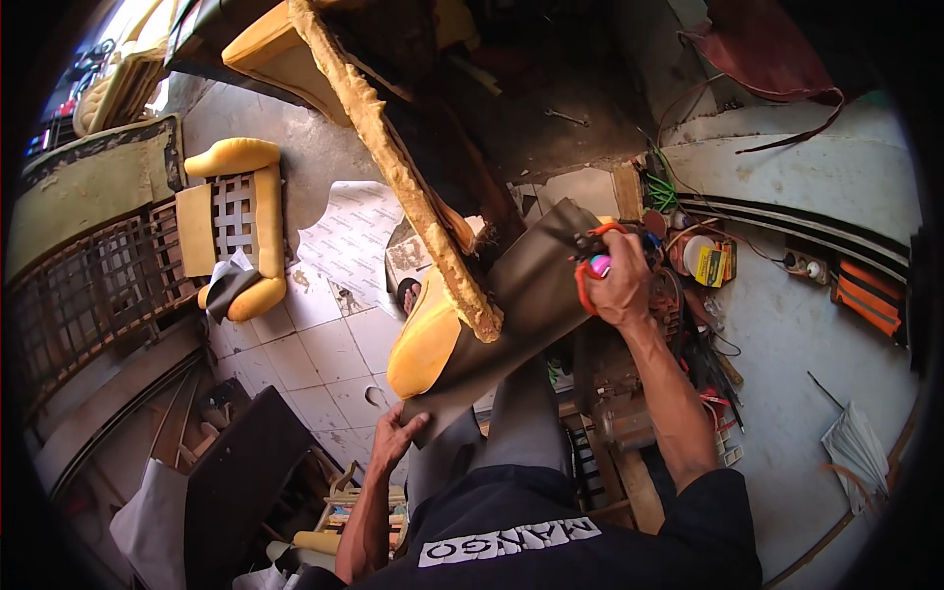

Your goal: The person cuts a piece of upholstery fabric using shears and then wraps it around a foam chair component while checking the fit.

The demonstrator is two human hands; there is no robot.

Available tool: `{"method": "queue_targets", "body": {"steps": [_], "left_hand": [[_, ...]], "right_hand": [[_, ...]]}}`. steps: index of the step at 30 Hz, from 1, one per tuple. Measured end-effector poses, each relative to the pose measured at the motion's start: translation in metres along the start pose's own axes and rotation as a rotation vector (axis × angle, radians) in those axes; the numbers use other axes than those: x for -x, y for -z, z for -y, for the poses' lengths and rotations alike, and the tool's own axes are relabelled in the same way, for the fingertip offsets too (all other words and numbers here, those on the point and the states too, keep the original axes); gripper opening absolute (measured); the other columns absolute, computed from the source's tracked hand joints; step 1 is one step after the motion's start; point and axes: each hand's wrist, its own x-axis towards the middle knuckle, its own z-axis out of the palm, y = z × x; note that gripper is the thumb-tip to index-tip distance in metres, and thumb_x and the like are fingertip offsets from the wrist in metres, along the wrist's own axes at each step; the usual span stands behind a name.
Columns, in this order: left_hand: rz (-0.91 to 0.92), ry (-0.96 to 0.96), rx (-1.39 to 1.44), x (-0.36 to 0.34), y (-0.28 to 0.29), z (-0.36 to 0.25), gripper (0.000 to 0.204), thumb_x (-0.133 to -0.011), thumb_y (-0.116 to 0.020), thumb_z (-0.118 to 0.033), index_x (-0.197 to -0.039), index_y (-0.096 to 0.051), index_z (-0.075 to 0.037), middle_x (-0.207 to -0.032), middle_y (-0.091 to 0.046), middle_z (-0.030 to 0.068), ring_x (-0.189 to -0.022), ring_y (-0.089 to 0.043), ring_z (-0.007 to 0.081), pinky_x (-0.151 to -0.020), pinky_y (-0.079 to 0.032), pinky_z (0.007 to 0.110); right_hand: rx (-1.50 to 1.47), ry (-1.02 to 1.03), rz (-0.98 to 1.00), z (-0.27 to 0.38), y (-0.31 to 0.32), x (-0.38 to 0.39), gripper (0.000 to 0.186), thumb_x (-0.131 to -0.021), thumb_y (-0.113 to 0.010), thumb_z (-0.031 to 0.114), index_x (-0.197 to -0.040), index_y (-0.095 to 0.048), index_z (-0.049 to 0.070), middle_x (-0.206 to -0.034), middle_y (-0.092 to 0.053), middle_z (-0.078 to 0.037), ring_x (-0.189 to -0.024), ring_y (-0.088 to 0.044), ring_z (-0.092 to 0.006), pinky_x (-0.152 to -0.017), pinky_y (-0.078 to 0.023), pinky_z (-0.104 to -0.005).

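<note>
Packages and printed sheets around you

A small yellow box [716, 264] stands among clutter beyond your right hand; pale printed cardboard sheets [352, 236] lie flat on the tiled floor, ahead to your left.

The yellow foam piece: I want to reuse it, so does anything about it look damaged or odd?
Yes. The yellow foam piece has a ragged, crumbly exposed edge along its length, as if torn or roughly cut. A dark sheet wraps only its lower end; the left hand grips that sheet's corner, and the right hand holds orange-handled scissors.
</note>
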Motion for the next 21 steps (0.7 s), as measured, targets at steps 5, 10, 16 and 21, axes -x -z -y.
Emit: {"method": "queue_targets", "body": {"steps": [5, 10, 16, 21], "left_hand": [[0.121, 0.042, 0.025, 0.047, 0.010, -0.025, 0.034, -0.092, -0.080, -0.021, -0.119, -0.072, -0.002, -0.106, -0.073, 0.0006, -0.096, -0.063, 0.0092, -0.088, -0.050, 0.028], [0.112, 0.033, -0.033, 0.056, 0.005, -0.041, 0.031, -0.092, -0.080, -0.025, -0.113, -0.071, -0.003, -0.099, -0.070, -0.0001, -0.093, -0.062, 0.0099, -0.084, -0.050, 0.029], [0.105, 0.018, -0.065, 0.048, 0.011, -0.022, 0.036, -0.090, -0.083, -0.027, -0.113, -0.071, -0.002, -0.096, -0.068, -0.0006, -0.088, -0.060, 0.0098, -0.079, -0.049, 0.028], [0.115, 0.014, -0.003, 0.056, 0.011, -0.020, 0.039, -0.090, -0.081, -0.029, -0.116, -0.073, -0.001, -0.109, -0.067, 0.0058, -0.102, -0.063, 0.0147, -0.090, -0.050, 0.031]], "right_hand": [[-0.637, -0.469, -0.212, -0.001, 0.008, -0.040, 0.023, -0.088, -0.072, 0.006, -0.106, -0.058, 0.001, -0.095, -0.065, -0.007, -0.078, -0.062, -0.0135, -0.074, -0.053, -0.0274], [-0.670, -0.371, 0.044, 0.120, -0.027, -0.100, 0.023, -0.089, -0.074, 0.007, -0.106, -0.060, 0.003, -0.096, -0.064, -0.003, -0.087, -0.061, -0.0104, -0.080, -0.052, -0.0280], [-1.557, -0.517, 0.174, 0.157, -0.056, -0.121, 0.019, -0.085, -0.072, 0.007, -0.102, -0.062, 0.006, -0.097, -0.066, -0.006, -0.087, -0.065, -0.0164, -0.080, -0.056, -0.0326], [-1.946, -0.790, -0.023, 0.145, -0.043, -0.130, 0.029, -0.089, -0.066, 0.024, -0.103, -0.066, -0.001, -0.096, -0.070, -0.018, -0.086, -0.070, -0.0350, -0.073, -0.062, -0.0465]]}}
